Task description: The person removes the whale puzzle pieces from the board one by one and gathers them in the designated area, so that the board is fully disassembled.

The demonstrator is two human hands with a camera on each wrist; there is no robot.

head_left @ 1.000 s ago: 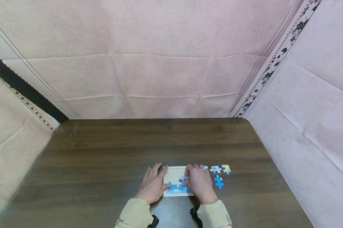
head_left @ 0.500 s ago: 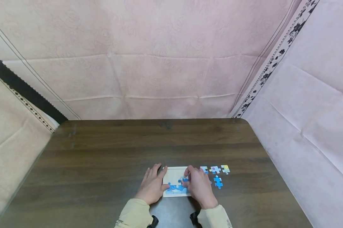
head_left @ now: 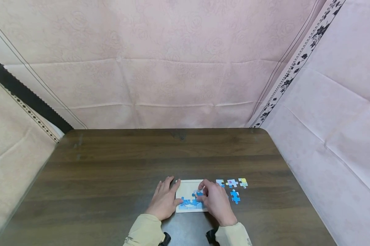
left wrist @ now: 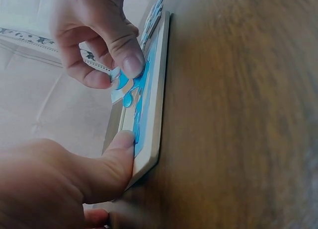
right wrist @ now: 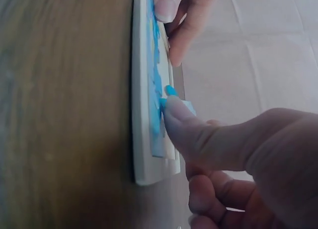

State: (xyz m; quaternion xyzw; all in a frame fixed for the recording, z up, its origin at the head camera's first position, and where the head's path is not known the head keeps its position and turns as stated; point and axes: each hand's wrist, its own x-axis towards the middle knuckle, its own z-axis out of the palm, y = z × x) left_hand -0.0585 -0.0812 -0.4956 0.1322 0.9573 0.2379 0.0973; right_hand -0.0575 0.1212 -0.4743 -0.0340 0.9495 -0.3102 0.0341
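A shallow, pale puzzle tray (head_left: 188,186) lies on the table, with joined blue jigsaw pieces (head_left: 189,204) along its near side. My left hand (head_left: 164,201) rests at the tray's left edge, fingers spread and straight. In the left wrist view its thumb (left wrist: 121,144) presses down at the joined pieces. Over the tray's right half, my right hand (head_left: 217,203) pinches a blue and white jigsaw piece (left wrist: 127,99) between thumb and index finger. That piece sits right at the upper edge of the joined row, slightly tilted in the left wrist view. The right hand covers the tray's right side.
Right of the tray lie several loose jigsaw pieces: a partly covered one (head_left: 220,182), a white and blue one (head_left: 232,183), a yellow one (head_left: 243,182) and a blue one (head_left: 235,196). Beyond the wooden table (head_left: 141,150) hangs pale cloth (head_left: 172,75).
The right hand has shifted slightly, uncovering more of the loose piece beside it, and keeps its pinch on the jigsaw piece. The left hand stays put.
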